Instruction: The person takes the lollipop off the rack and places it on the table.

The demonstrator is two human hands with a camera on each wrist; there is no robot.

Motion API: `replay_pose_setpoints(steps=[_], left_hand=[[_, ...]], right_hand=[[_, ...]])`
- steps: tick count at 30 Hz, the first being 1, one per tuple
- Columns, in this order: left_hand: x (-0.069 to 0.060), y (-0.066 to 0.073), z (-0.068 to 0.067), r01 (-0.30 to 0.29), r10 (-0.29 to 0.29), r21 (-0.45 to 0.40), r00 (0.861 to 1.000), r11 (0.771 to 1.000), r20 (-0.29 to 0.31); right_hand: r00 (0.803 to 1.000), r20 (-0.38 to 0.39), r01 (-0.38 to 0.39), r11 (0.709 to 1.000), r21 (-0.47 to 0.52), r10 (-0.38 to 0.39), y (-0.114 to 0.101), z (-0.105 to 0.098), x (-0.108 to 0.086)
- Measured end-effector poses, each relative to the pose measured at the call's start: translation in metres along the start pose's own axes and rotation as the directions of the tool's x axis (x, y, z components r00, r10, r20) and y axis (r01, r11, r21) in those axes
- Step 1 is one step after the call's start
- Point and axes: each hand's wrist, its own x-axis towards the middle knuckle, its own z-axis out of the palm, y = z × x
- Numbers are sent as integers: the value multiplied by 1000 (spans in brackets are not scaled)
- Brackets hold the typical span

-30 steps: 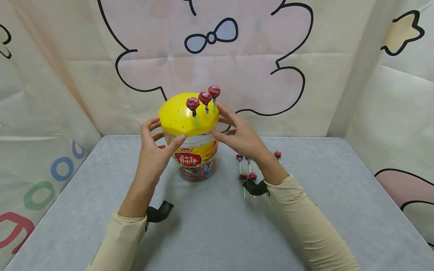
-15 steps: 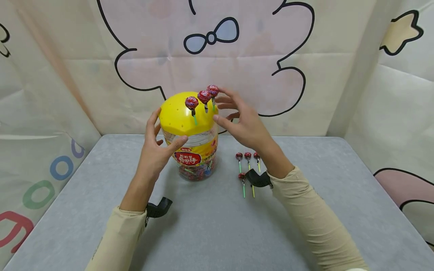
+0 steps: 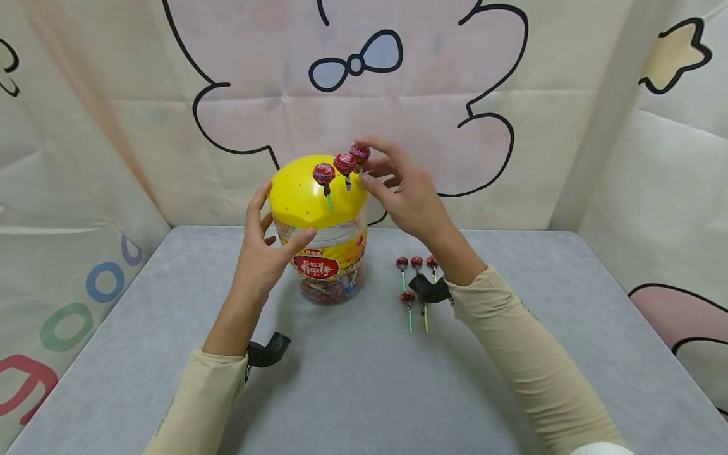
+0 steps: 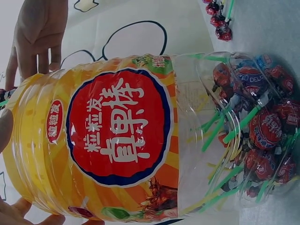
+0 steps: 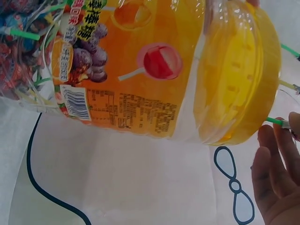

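Head view: right hand [image 3: 409,197] pinches the rightmost lollipop [image 3: 359,153], its green stick [image 5: 273,121] at the yellow lid [image 3: 298,196]; left hand [image 3: 260,256] braces the jar [image 3: 318,268].

Left thumb and fingers, spread wide, hold round the lid; jar upright on the grey table [image 3: 352,379]. Judged risk: a sideways push could bend the stick, or rock the jar if the left hold slackens; right hand could knock the neighbouring lollipop [image 3: 344,163].
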Motion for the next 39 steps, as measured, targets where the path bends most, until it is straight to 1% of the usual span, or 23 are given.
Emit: replay_pose_setpoints(steps=[7, 14, 22, 27, 34, 39], left_hand=[[-1, 1, 1, -1, 1, 9, 1000, 1000, -5], [-2, 1, 2, -12, 12, 20, 1000, 1000, -7], [-2, 1, 2, -9, 10, 24, 1000, 1000, -9], [-3, 1, 2, -11, 11, 27, 1000, 1000, -14], [-4, 0, 2, -4, 5, 31, 1000, 1000, -16], [-3, 0, 2, 2, -1, 37, 1000, 999, -15]], right_hand=[[998, -64, 11, 1000, -12, -12, 2, 1, 4], [995, -94, 21, 1000, -16, -23, 0, -1, 5], [989, -140, 39, 999, -11, -40, -5, -8, 12], [989, -142, 37, 999, -6, -37, -6, -11, 13], [991, -134, 19, 999, -39, -24, -6, -14, 6], [992, -127, -13, 998, -59, 5, -5, -17, -10]])
